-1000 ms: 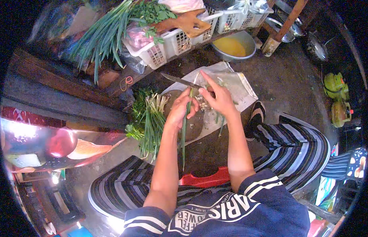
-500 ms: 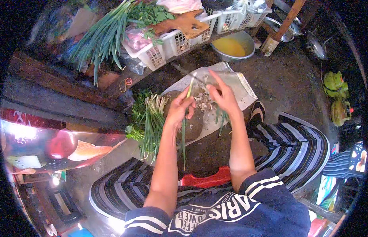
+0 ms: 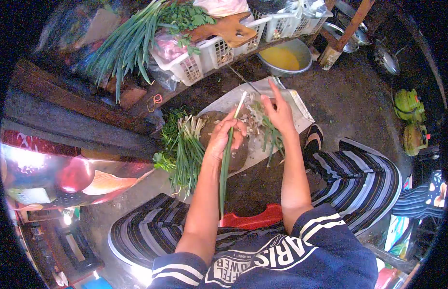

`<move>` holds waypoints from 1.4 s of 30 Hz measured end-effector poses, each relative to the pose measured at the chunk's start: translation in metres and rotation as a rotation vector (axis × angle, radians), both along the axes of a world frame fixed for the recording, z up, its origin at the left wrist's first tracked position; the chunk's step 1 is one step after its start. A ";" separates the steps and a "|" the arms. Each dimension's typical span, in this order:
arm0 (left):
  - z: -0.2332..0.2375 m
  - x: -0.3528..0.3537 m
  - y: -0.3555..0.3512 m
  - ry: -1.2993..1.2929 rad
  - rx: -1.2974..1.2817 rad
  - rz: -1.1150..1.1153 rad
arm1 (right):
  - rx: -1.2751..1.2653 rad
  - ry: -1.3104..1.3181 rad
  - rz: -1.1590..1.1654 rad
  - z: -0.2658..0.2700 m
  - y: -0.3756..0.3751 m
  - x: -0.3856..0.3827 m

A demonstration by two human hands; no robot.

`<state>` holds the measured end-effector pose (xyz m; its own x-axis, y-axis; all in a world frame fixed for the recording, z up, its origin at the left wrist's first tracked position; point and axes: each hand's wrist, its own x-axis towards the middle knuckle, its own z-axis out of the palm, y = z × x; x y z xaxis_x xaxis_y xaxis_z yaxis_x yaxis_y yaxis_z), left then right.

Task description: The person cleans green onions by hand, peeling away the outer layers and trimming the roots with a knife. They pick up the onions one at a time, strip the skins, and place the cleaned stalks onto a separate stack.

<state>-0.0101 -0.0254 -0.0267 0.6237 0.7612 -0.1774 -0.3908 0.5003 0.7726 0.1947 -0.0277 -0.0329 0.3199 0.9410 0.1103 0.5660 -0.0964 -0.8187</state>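
My left hand (image 3: 225, 137) is closed around a spring onion (image 3: 240, 103), its white root end pointing up and away, its green leaves trailing toward my lap. In my right hand (image 3: 280, 115) is a thin knife (image 3: 243, 78), its blade pointing up and left, apart from the onion. The knife's handle is mostly hidden by the fingers; the index finger stretches out. Below the hands, pale trimmings (image 3: 254, 120) and limp green leaves (image 3: 272, 137) lie on a whitish sheet (image 3: 297, 107). Left of my left hand rests a bunch of spring onions (image 3: 189, 154) beside leafy herbs (image 3: 170, 127).
White plastic baskets (image 3: 188, 70) stand along a low ledge, with a wooden chopping board (image 3: 228, 31) and long green onions (image 3: 120, 50) on top. A metal basin (image 3: 284, 58) holds yellowish liquid. Green gas cylinders (image 3: 409, 108) stand at right. Something red (image 3: 253, 217) sits before my lap.
The knife and my right hand have moved up and right, away from the onion. My left hand has shifted slightly, and the held onion now shows more of its white end.
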 end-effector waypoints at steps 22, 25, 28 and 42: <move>0.002 0.003 0.002 0.096 0.014 0.014 | -0.117 0.413 0.304 0.018 -0.009 0.001; -0.005 0.007 0.004 -0.034 -0.072 0.056 | -0.119 0.181 0.386 0.025 -0.014 -0.015; -0.004 0.004 0.004 0.010 -0.131 0.117 | -0.002 0.217 0.356 0.020 -0.014 -0.023; -0.022 0.001 0.006 -0.331 -0.174 -0.018 | 0.059 0.467 0.358 0.020 -0.017 -0.013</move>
<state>-0.0092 -0.0191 -0.0490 0.6822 0.7256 -0.0901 -0.5947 0.6224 0.5089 0.1820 -0.0444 -0.0128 0.0108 0.9959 0.0897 0.1328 0.0875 -0.9873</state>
